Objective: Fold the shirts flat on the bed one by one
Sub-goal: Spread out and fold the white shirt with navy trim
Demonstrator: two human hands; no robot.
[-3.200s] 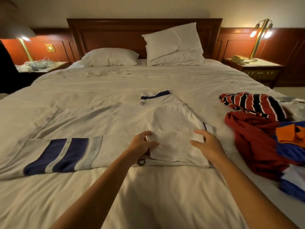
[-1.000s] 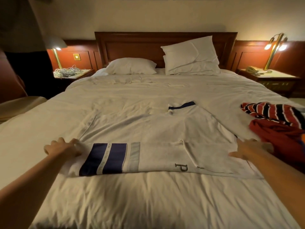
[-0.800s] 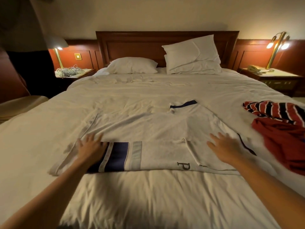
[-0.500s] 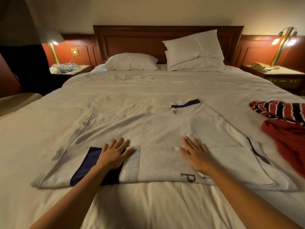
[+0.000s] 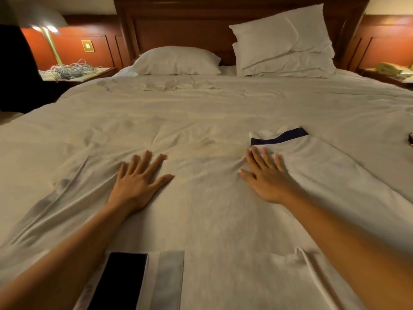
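Observation:
A white shirt (image 5: 212,211) with a navy collar (image 5: 279,138) lies spread on the bed (image 5: 201,113). Its sleeve with navy and grey bands (image 5: 143,280) is folded across the near edge. My left hand (image 5: 138,180) lies flat on the shirt's left half, fingers spread. My right hand (image 5: 267,175) lies flat just below the collar, fingers straight. Both palms press the fabric and hold nothing.
Two pillows (image 5: 176,61) (image 5: 281,39) lean at the wooden headboard. A left nightstand (image 5: 73,71) carries tangled cables and a lamp. A telephone (image 5: 386,68) sits on the right nightstand. A sliver of striped clothing (image 5: 410,139) shows at the right edge.
Both hands slid from the near folded edge up the shirt toward the collar, and the view moved closer. The pile of red and striped shirts has left the frame.

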